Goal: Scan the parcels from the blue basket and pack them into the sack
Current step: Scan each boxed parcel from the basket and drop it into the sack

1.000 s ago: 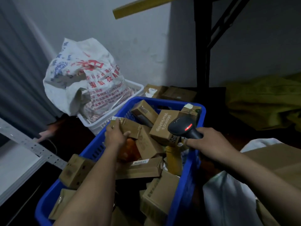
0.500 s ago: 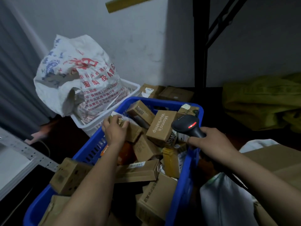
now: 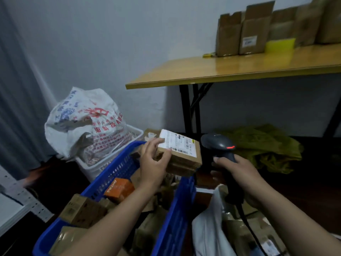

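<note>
Parcel [image 3: 181, 156] in hand: a brown cardboard box with a white shipping label [image 3: 178, 143] on its top face, held up above the far end of the blue basket [image 3: 118, 169]. The left hand [image 3: 154, 160] pinches it by its left end, and one fingertip lies close to the barcode. The right hand [image 3: 238, 169] is wrapped round the handle of the scanner [image 3: 218, 145], just right of the basket's far end. The scanner's red light glows, and its head sits beside the parcel; the label faces up rather than toward it.

For a clean read, I would tilt the label toward the scanner's window, slide the fingertip clear of the barcode strip, and hold both hands steady until it registers. After that the parcel belongs in the sack.

Many more brown boxes lie jumbled inside the basket, with an orange box [image 3: 119, 189] near its left wall. Right of the basket's near end a white sack [image 3: 206, 235] gapes open, with what look like brown parcels inside. Beyond the basket's far left corner a white basket [image 3: 88, 168] holds a bulging printed sack [image 3: 84, 122] whose contents are hidden.
</note>
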